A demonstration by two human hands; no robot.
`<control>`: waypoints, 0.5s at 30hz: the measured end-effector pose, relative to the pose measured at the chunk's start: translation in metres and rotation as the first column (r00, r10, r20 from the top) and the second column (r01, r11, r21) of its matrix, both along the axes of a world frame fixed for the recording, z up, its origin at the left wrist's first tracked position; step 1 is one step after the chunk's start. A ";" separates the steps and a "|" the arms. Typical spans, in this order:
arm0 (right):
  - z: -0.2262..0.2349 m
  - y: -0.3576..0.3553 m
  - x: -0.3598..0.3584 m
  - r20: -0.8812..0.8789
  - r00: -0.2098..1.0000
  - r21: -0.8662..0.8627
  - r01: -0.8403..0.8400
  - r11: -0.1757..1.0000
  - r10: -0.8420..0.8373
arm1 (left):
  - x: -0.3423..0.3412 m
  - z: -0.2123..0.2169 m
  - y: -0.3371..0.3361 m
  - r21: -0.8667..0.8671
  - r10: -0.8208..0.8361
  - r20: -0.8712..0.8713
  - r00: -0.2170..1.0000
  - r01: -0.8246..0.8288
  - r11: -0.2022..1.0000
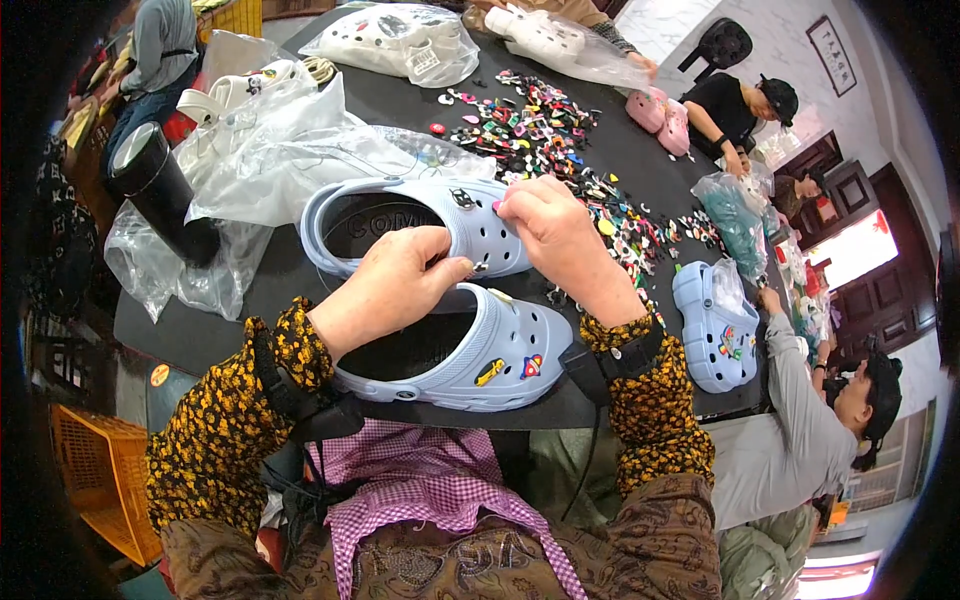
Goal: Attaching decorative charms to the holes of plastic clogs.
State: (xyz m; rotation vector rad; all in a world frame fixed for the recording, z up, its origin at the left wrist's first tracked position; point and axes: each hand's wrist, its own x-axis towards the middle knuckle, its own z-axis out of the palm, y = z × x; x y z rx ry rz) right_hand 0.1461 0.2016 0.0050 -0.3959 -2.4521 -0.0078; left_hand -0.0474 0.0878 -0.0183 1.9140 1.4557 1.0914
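A light-blue clog [488,238] lies on its sole on the dark table, heel to the left. My left hand [395,285] is closed on the edge of its foot opening, its fingers partly hidden inside. At the clog's upper, my right hand [550,225] pinches a small pink shoe charm [498,208] against the holes. A black-and-white charm [462,198] sits in the same upper. Nearer to me rests a second light-blue clog [515,335], bearing a yellow charm [489,373] and a red-and-blue charm [531,367].
Loose colourful charms [545,130] are heaped beyond my hands. Bagged white clogs [395,45], clear plastic bags [270,150] and a black cylinder [165,190] stand to the left and back. Another blue clog [715,330] lies right, beside a co-worker's grey sleeve [790,370]. An orange crate [100,480] sits lower left.
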 end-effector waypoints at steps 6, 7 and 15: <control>0.000 -0.008 0.004 0.022 1.000 -0.070 -0.003 0.998 0.004 | 0.001 0.002 0.000 -0.033 0.002 0.025 1.000 -0.001 0.999; -0.001 -0.008 0.005 0.021 1.000 -0.071 -0.004 0.997 0.006 | 0.001 0.002 -0.001 -0.035 0.003 0.024 1.000 -0.002 0.999; 0.008 -0.024 0.013 0.094 0.993 -0.105 0.078 0.991 -0.068 | -0.001 -0.001 0.000 -0.010 -0.019 0.013 1.000 0.019 1.000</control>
